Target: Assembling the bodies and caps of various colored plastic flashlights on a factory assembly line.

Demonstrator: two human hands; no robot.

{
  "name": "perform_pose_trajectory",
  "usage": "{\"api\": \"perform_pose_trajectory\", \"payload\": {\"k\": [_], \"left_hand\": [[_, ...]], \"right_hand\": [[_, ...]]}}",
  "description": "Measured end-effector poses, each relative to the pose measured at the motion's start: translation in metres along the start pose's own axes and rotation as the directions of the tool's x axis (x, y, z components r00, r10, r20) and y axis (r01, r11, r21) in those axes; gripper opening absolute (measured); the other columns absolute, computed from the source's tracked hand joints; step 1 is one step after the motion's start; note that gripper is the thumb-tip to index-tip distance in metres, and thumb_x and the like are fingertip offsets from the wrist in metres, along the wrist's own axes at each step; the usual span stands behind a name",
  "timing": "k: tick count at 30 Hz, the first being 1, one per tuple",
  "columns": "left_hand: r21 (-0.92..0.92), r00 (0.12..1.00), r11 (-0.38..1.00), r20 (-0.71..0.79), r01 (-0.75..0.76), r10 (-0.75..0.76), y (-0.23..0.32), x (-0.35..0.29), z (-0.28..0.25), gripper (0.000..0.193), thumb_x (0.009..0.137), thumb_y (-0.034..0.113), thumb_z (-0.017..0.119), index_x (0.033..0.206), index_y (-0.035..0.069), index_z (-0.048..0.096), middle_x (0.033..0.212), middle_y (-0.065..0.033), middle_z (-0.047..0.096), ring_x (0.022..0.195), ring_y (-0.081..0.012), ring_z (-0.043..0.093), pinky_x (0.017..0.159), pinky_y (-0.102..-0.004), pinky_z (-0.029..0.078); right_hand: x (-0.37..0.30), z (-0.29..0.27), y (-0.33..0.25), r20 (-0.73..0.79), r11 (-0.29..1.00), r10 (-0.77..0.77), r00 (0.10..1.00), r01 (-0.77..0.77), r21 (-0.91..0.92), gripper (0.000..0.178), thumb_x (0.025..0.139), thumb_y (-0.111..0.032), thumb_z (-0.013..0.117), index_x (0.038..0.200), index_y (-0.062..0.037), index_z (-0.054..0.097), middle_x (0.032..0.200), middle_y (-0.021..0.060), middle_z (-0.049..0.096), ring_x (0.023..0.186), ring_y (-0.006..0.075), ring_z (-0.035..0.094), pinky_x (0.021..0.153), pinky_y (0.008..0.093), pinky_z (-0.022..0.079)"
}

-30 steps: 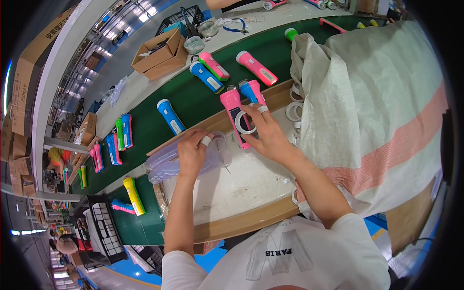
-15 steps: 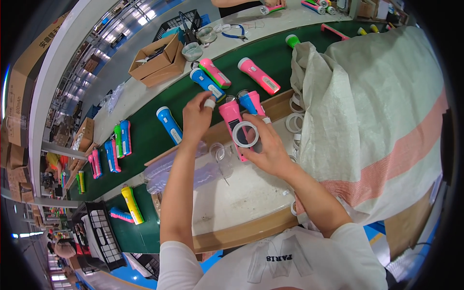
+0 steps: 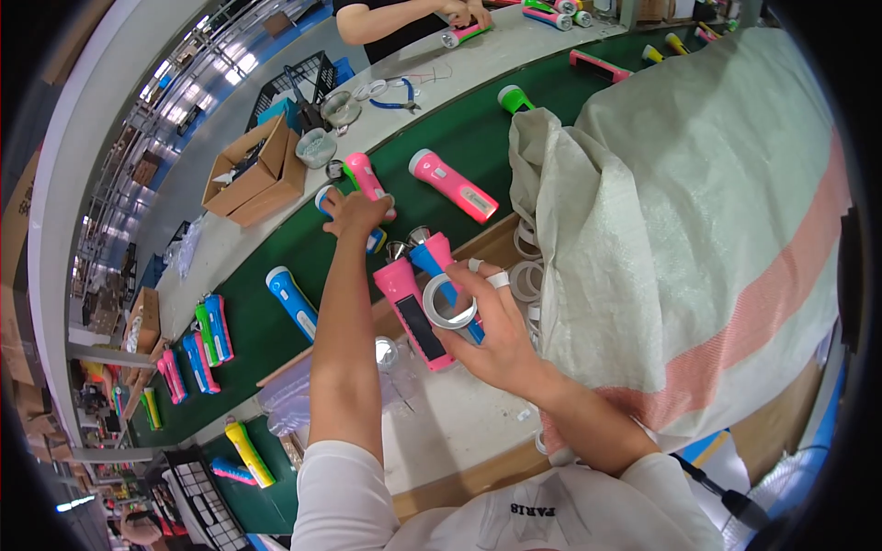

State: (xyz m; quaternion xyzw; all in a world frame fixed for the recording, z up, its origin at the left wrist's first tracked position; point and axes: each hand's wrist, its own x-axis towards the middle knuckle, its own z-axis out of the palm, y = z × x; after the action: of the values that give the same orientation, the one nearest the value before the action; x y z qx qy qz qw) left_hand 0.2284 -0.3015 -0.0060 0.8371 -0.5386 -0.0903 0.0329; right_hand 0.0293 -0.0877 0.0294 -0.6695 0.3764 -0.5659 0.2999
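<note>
On the green belt, my left hand (image 3: 358, 213) has its fingers curled over a blue flashlight (image 3: 375, 241), whose white head end shows beside my fingers. Touching that hand lies a pink and green flashlight (image 3: 364, 174). My right hand (image 3: 491, 321) pinches a white ring (image 3: 449, 301) between thumb and fingers. Behind the ring are a pink flashlight body (image 3: 413, 312) with a dark panel and a blue and pink flashlight body (image 3: 439, 257); both have bare metal reflectors at their tops. Whether the right hand also touches these bodies, I cannot tell.
A large woven sack (image 3: 698, 230) bulges at the right, with several white rings (image 3: 526, 278) beside it. Further flashlights, such as a pink one (image 3: 455, 185) and a blue one (image 3: 292, 301), lie along the belt (image 3: 248, 321). Across it sit a cardboard box (image 3: 257, 170), pliers (image 3: 397, 103) and a co-worker's hands (image 3: 467, 14).
My left hand has moved onto the blue flashlight and closed over it. The right hand still holds the white ring. The whole view has shifted, and more of the co-worker shows.
</note>
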Motion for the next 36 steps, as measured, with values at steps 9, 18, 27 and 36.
{"api": "perform_pose_trajectory", "payload": {"k": [9,18,27,36], "left_hand": [[-0.781,0.897,0.535,-0.071,-0.322,0.437,-0.098,-0.091,-0.08,0.026,0.09,0.019,0.057,0.104,-0.002,0.057,0.087,-0.0096,0.063,0.071,-0.0172,0.063,0.062,-0.0297,0.05],[-0.861,0.859,0.474,0.096,-0.182,0.503,-0.127,-0.254,-0.161,0.03,0.088,0.013,0.056,0.113,-0.004,0.055,0.082,-0.0083,0.062,0.064,-0.0139,0.062,0.055,-0.0274,0.051],[-0.654,0.9,0.716,0.122,-0.245,0.419,-0.114,-0.301,-0.195,0.034,0.086,0.019,0.064,0.111,-0.004,0.059,0.075,-0.0053,0.062,0.061,-0.0103,0.06,0.053,-0.0248,0.049],[-0.563,0.915,0.791,0.141,-0.241,0.379,-0.123,-0.309,-0.214,0.036,0.084,0.02,0.067,0.109,-0.003,0.06,0.069,-0.0024,0.058,0.056,-0.0077,0.053,0.05,-0.0217,0.041]], "right_hand": [[0.003,-0.008,0.001,-0.064,0.971,0.2,0.978,-0.189,0.149,0.065,0.072,0.005,0.065,0.131,-0.0048,0.042,0.115,0.0158,0.044,0.086,0.0219,0.055,0.08,0.0341,0.048],[-0.001,-0.011,0.004,-0.038,0.988,0.129,0.991,-0.125,0.09,0.084,0.069,-0.001,0.074,0.141,-0.0042,0.032,0.124,0.0148,0.051,0.107,0.0248,0.056,0.092,0.0336,0.047],[-0.008,-0.011,-0.009,0.188,0.994,-0.109,0.976,0.102,0.046,0.054,0.073,-0.009,0.074,0.121,-0.0054,0.05,0.104,0.0145,0.06,0.095,0.032,0.059,0.08,0.0395,0.049],[-0.006,-0.023,-0.019,0.425,0.984,-0.177,0.888,0.145,0.105,0.054,0.07,-0.014,0.077,0.117,-0.004,0.053,0.11,0.0119,0.061,0.101,0.0288,0.06,0.086,0.0364,0.047]]}}
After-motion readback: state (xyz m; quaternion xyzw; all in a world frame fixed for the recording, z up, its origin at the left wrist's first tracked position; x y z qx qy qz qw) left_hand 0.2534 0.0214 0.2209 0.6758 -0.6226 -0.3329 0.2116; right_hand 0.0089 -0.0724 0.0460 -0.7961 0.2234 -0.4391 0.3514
